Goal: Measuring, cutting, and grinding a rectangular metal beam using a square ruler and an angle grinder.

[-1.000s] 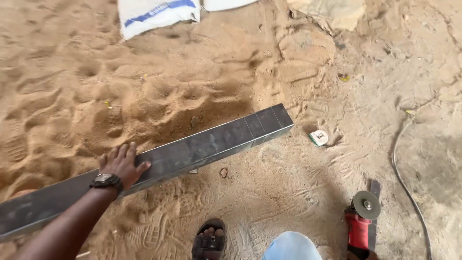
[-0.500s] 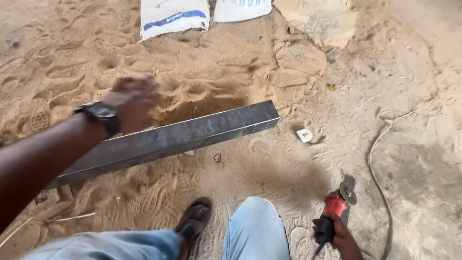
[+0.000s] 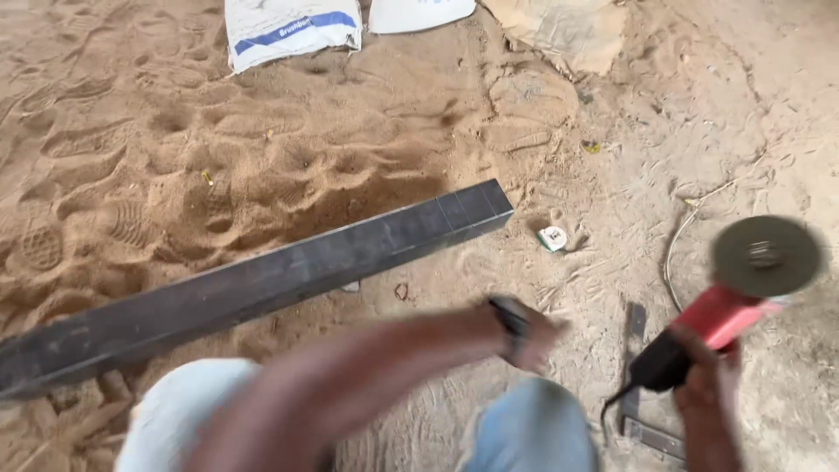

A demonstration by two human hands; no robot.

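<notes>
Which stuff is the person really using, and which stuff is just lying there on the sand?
In use:
right hand gripping a red angle grinder
left hand, blurred, empty, in front of the long black metal tube

Just lying about:
small tape measure
white sacks
metal square on the ground

White sacks (image 3: 293,31) at top, small tape measure (image 3: 552,238) on sand, flat metal square (image 3: 642,385) near cable (image 3: 686,232).
</notes>
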